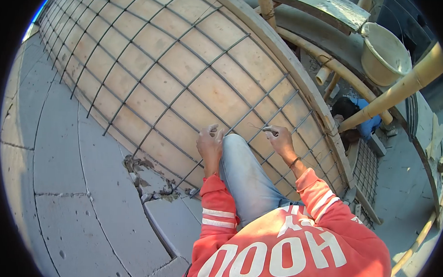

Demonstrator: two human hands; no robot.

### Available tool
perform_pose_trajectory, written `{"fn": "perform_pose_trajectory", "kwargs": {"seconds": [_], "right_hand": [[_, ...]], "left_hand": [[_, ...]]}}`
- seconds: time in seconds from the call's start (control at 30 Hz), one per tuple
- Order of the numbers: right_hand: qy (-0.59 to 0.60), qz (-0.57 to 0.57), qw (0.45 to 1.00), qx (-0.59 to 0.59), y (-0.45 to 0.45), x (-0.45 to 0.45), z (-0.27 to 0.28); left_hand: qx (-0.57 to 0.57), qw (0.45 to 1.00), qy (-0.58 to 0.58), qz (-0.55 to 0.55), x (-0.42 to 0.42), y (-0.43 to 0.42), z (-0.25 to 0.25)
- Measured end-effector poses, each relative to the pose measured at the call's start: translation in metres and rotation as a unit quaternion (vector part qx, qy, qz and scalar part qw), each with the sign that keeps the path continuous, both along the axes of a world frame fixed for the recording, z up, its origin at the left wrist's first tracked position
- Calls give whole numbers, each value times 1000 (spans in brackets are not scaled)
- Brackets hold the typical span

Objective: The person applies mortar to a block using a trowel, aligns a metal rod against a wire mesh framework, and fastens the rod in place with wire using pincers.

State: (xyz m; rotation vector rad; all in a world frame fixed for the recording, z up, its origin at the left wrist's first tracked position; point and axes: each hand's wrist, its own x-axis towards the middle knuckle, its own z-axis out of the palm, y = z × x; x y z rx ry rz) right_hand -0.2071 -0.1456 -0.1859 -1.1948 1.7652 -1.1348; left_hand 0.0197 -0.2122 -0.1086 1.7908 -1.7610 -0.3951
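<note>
My right hand (280,140) is closed in a pinch on a thin piece of tie wire (256,126), whose loose end sticks out to the left over the rebar mesh. My left hand (210,147) is beside my knee, its fingers curled. Whatever its fingertips may hold is too small to make out. Beneath both hands lies the rebar mesh (157,62) of dark crossing bars, over plywood boards (183,105). My bent leg in faded jeans (244,176) rests between the hands and hides part of the mesh.
Grey block paving (59,177) runs along the left, with broken mortar (144,172) at the mesh edge. A wooden edge board (294,68) borders the right. Beyond it are bamboo poles (403,91), a pale bucket (384,54) and a person in blue (368,125) lower down.
</note>
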Motion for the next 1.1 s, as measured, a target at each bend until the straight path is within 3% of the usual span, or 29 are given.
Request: {"fn": "perform_pose_trajectory", "kwargs": {"seconds": [0.07,0.17,0.27,0.33,0.37,0.4,0.5,0.57,0.63,0.7,0.93,1.0,1.1], "right_hand": [[14,15,1000,-19,-13,14,-17],[105,-7,994,-16,-33,33,-27],[62,-6,997,-38,-34,37,-52],[111,-6,992,55,-22,37,-28],[123,-27,991,42,-22,41,-47],[136,-39,989,32,-26,43,-67],[31,-36,999,-21,-24,54,-50],[117,-41,992,-6,-40,65,-52],[65,-37,997,-16,-48,68,-31],[18,-24,999,-31,-59,74,-14],[61,30,992,-109,-102,94,-7],[122,62,981,-135,-104,92,-14],[96,31,990,-94,-100,95,-6]], "left_hand": [[51,998,-37,29,11,-7,-4],[128,991,-32,-25,15,-22,-16],[144,986,-36,-70,16,-37,-25],[202,973,-11,-113,11,-47,-18],[205,971,-42,-114,5,-49,-15],[187,970,-72,-140,4,-52,-18],[158,966,-107,-173,6,-55,-20],[147,966,-111,-180,1,-52,-19],[36,985,-144,-88,2,-43,-16],[33,990,-116,-66,4,-39,-14],[-9,996,-73,-58,7,-37,-8],[-11,995,-80,-53,5,-40,-11],[-44,994,-85,-44,13,-42,-15]]}}
